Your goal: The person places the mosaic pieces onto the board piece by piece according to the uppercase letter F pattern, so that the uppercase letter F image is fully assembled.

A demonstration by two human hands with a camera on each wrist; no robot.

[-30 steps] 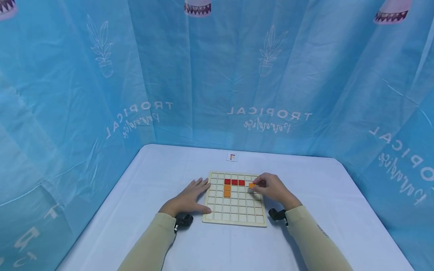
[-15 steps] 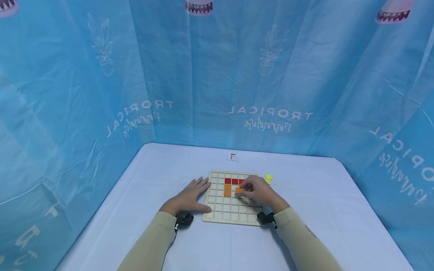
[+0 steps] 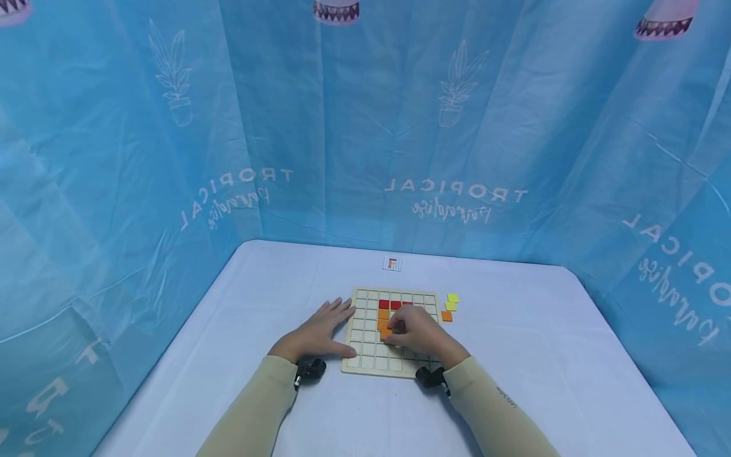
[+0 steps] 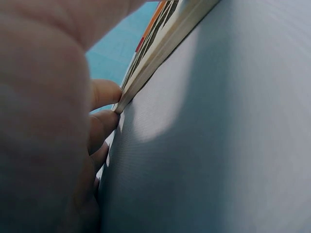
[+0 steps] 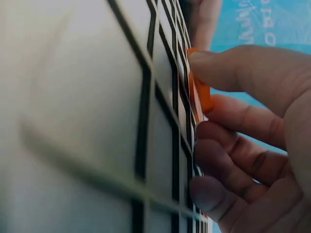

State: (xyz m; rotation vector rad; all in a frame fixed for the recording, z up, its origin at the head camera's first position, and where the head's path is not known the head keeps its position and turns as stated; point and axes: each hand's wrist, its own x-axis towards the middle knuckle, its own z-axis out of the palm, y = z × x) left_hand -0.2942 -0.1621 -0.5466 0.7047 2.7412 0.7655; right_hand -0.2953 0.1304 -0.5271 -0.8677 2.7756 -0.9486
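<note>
In the head view a square wooden grid board (image 3: 368,362) lies on the table. My left hand (image 3: 317,333) rests along its left edge, fingers spread and straight; fingertips touch the rim in the left wrist view. With thumb and index finger, my right hand (image 3: 421,333) pinches an orange square tile (image 5: 206,97) over the board, just below a column of orange tiles (image 3: 383,315). Above that column runs a row of red tiles (image 3: 395,304), the rightmost partly covered by the right hand. Whether the held tile sits down in its cell is unclear.
Right of the board lie two yellow tiles (image 3: 453,298) and a loose orange tile (image 3: 447,316). Behind the board is a small printed grid card (image 3: 392,263). A white cloth covers the table (image 3: 285,279); blue curtains (image 3: 354,127) surround its back and sides.
My right hand has carried the orange tile leftward and toward me across the board, to the foot of the orange column. The loose tiles on the right are now uncovered. My left hand stays put.
</note>
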